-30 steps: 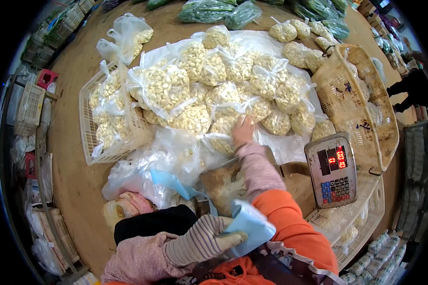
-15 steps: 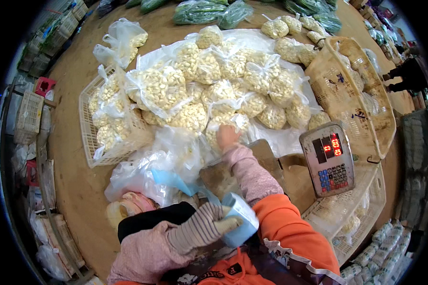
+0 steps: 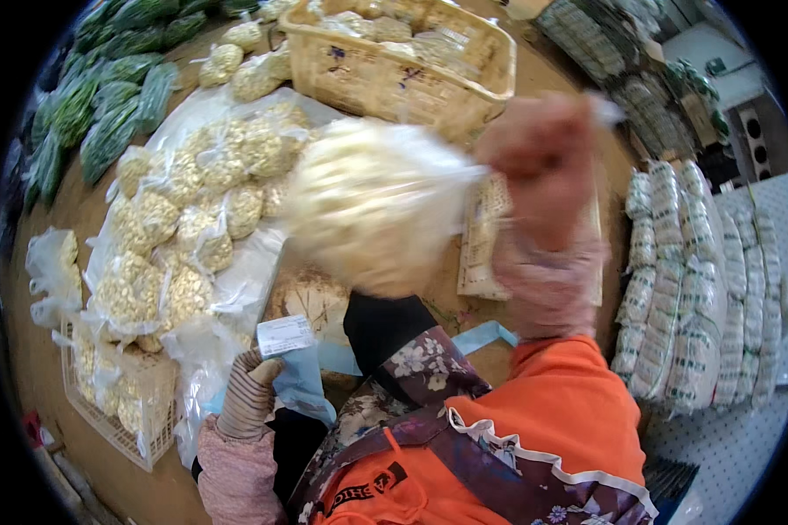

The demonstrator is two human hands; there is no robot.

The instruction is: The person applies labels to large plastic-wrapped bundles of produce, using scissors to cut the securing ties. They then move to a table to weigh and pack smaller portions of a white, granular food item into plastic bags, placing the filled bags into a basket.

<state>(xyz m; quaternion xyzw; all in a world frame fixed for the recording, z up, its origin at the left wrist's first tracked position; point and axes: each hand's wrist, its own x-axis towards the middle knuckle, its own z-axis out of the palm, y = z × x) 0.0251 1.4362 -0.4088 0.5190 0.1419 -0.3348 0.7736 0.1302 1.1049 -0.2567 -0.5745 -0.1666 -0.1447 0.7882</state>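
Observation:
My right hand [image 3: 538,162], blurred by motion, grips the gathered neck of a clear plastic bag of peeled garlic cloves [image 3: 372,206]. The bag hangs out to the left of the hand, off the ground. In a striped glove, my left hand [image 3: 252,394] is closed around a strip of labels on light blue backing [image 3: 305,385]; a white printed label [image 3: 285,336] shows at its top. Behind the swinging bag, part of a worn flat plate [image 3: 306,293] shows. Many similar garlic bags [image 3: 184,219] lie on white plastic sheeting to the left.
A yellow crate [image 3: 394,83] with garlic bags stands at the far side. At left is a white crate [image 3: 162,402] of more bags; another pale crate [image 3: 481,249] is partly hidden by my right arm. Bagged green vegetables [image 3: 118,101] lie far left, stacked wrapped packs [image 3: 696,297] at right.
My right hand has lifted a garlic bag off the pile and swung it right. The view has turned right. My left hand still holds the labels, now farther left in the picture.

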